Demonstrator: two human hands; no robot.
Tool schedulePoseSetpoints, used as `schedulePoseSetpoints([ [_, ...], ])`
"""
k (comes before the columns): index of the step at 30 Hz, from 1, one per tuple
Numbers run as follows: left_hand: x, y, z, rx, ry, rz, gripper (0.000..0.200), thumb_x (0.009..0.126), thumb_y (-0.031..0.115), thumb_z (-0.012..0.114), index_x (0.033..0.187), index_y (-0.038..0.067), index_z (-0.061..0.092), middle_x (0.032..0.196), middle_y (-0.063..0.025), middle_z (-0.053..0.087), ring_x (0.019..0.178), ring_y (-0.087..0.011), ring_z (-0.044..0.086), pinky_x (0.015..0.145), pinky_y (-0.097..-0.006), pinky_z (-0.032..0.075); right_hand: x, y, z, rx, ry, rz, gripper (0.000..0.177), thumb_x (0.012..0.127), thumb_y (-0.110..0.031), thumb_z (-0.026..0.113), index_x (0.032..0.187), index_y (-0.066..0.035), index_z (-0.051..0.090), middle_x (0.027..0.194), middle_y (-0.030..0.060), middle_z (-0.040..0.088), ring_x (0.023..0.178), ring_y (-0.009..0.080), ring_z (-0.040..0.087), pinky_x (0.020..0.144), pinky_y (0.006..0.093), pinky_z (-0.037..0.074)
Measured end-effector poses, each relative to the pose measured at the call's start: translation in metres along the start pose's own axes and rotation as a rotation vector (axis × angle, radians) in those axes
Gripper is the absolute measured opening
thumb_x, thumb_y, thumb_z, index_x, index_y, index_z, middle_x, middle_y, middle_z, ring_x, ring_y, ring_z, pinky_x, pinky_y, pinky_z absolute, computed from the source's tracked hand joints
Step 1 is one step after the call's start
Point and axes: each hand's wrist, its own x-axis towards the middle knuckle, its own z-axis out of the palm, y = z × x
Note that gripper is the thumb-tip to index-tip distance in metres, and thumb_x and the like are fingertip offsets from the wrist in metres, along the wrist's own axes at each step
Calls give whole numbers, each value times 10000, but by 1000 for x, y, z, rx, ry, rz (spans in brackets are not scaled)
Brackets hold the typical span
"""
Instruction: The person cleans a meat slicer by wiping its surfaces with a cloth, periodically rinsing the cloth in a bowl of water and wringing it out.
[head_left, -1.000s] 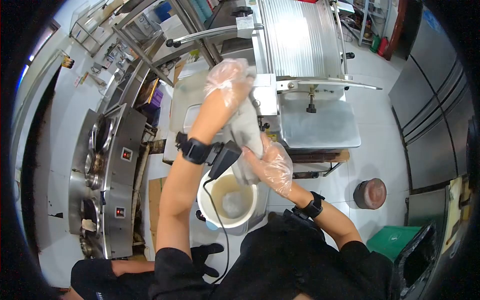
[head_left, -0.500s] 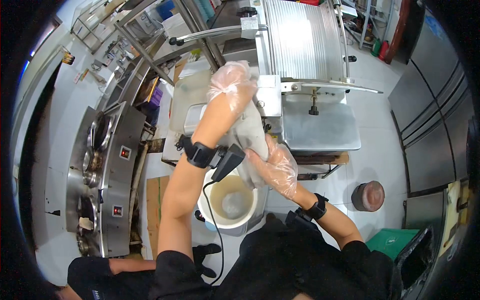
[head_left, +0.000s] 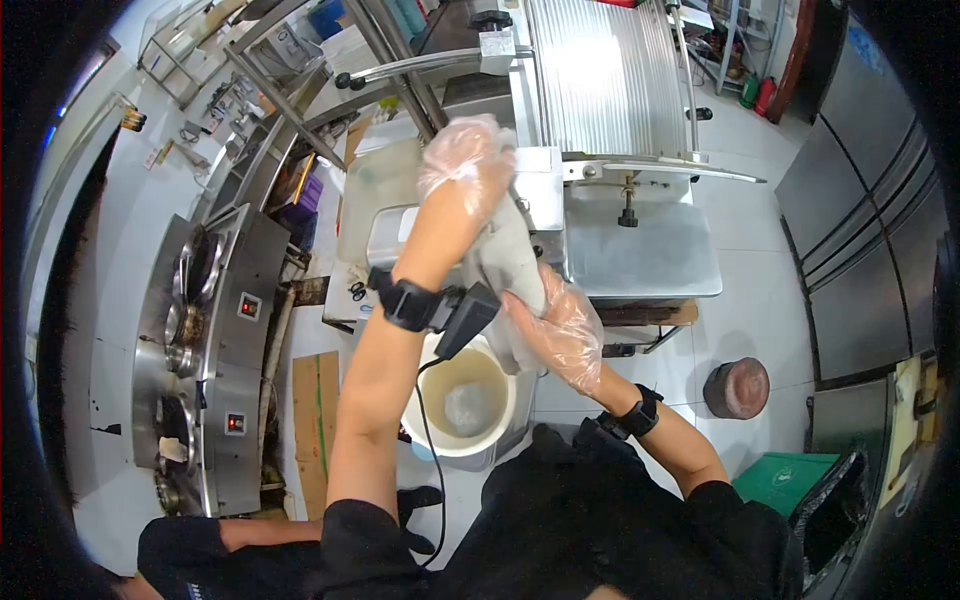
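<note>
Gloves on both hands. Left hand [head_left: 465, 165] is raised and closed around the top end of a grey-white cloth bundle [head_left: 505, 255]; right hand [head_left: 560, 335] is clenched on the lower end. The bundle slants above the white bucket [head_left: 455, 449], probably so drips land inside. Meat slicer [head_left: 640, 250] stands behind.

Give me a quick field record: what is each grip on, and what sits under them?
left grip: clear-gloved hand, closed on the upper end of the pale grey elongated bundle
right grip: clear-gloved hand, closed on the bundle's lower end
bundle pose: tilted, held in the air in front of the stainless steel slicing machine
underneath: white round plastic bucket, open, something pale inside
wrists: black band on each
nearby: another person's dark sleeve, bottom left
</note>
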Motion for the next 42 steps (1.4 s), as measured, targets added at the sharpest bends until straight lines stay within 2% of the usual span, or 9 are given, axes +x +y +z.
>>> schedulePoseSetpoints([
  [2, 7, 23, -1, 33, -61, -20, 280, 869, 287, 575, 1002, 56, 660, 978, -198, 662, 979, -371, 619, 846, -457, 488, 1, 5, 3, -19, 51, -47, 382, 880, -344, 653, 1068, -25, 559, 809, 220, 669, 740, 406, 648, 666, 459, 498],
  [3, 13, 24, 0, 37, -38, 161, 288, 862, 301, 576, 987, 53, 653, 953, -193, 656, 948, -376, 615, 839, -459, 482, 0, 5, 2, 41, 83, -66, 383, 881, -341, 651, 1070, -22, 556, 808, 220, 669, 740, 406, 649, 664, 459, 499],
  [6, 19, 31, -2, -164, -285, -37, 315, 855, 313, 585, 1004, 39, 632, 978, -206, 643, 976, -375, 605, 866, -453, 472, -3, 11, 1, 123, 126, -109, 383, 879, -338, 654, 1071, -23, 550, 807, 218, 675, 740, 407, 650, 662, 462, 499],
  [8, 2, 21, 3, -184, -149, 38, 329, 851, 305, 596, 1030, 29, 612, 1007, -193, 634, 995, -369, 597, 875, -441, 467, -8, 11, -1, 83, 57, 30, 385, 872, -346, 665, 1067, -34, 551, 830, 212, 670, 750, 407, 647, 666, 464, 499],
  [16, -85, 35, 11, -245, 195, -216, 224, 841, 136, 636, 1048, 67, 586, 958, -158, 601, 890, -382, 597, 778, -442, 477, -32, 34, -4, -128, -113, -21, 362, 855, -374, 669, 1037, -73, 583, 890, 208, 657, 776, 404, 640, 659, 477, 488],
  [27, -85, 56, 25, -355, 297, -414, 188, 846, 125, 643, 1007, 59, 572, 964, -157, 603, 884, -350, 602, 772, -421, 470, -34, 43, -14, -157, -64, 28, 355, 841, -372, 660, 1041, -89, 583, 878, 205, 654, 765, 408, 642, 677, 479, 497],
  [35, -115, 91, 40, -482, 131, -410, 228, 849, 120, 634, 1056, 55, 563, 999, -160, 589, 902, -354, 596, 797, -430, 475, -60, 61, -43, -249, -97, 100, 369, 831, -399, 679, 1071, -125, 618, 923, 155, 685, 805, 373, 658, 690, 453, 511],
  [40, -194, 87, 113, -816, 334, -717, 289, 922, 206, 618, 1071, -33, 553, 1035, -186, 580, 991, -288, 560, 940, -374, 428, -69, 100, -50, -389, -169, 71, 363, 811, -317, 685, 1119, -131, 637, 974, 151, 689, 874, 365, 658, 747, 441, 518],
  [42, -195, 68, 143, -609, 258, -816, 348, 923, 249, 607, 1115, -37, 554, 1069, -206, 586, 1010, -319, 559, 951, -390, 421, -68, 112, -46, -378, -207, 108, 343, 813, -275, 668, 1116, -117, 629, 971, 175, 669, 932, 372, 637, 800, 448, 508],
])
